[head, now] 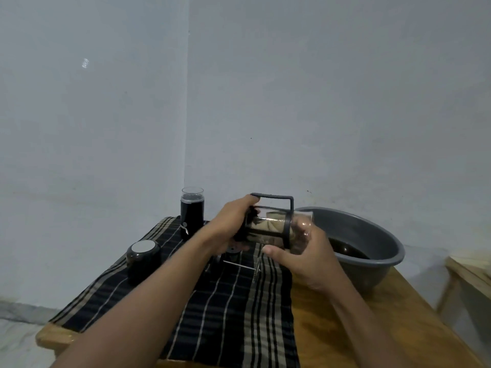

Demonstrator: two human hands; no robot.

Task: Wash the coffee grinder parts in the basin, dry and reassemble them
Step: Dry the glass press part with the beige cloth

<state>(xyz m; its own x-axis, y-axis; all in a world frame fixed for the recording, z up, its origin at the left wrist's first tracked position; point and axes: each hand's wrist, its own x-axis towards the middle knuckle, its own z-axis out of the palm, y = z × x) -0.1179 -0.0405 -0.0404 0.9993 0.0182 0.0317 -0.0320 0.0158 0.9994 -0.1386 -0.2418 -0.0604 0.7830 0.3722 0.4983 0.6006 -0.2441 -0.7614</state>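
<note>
Your forearms (138,309) cross the striped cloth (239,322). Your left hand (232,221) clasps the framed base of the glass cylinder (271,224), your right hand (308,253) curls round its mouth. It lies sideways, held up just beside the basin (388,232). Grip both ends evenly; glass may slip.

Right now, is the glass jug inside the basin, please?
No, the left hand and right hand hold the jug above the cloth.

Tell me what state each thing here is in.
Cloth: spread over the table.
Glass jug: on its side in the air, held at both ends.
Left hand: grips the jug's framed end.
Right hand: grips the jug's bare glass end.
Basin: upright on the table, dark water inside.
Grinder: upright on the cloth, clear lid on.
Black cap: sitting on the cloth, untouched.
Metal rod: lying flat on the cloth.
</note>
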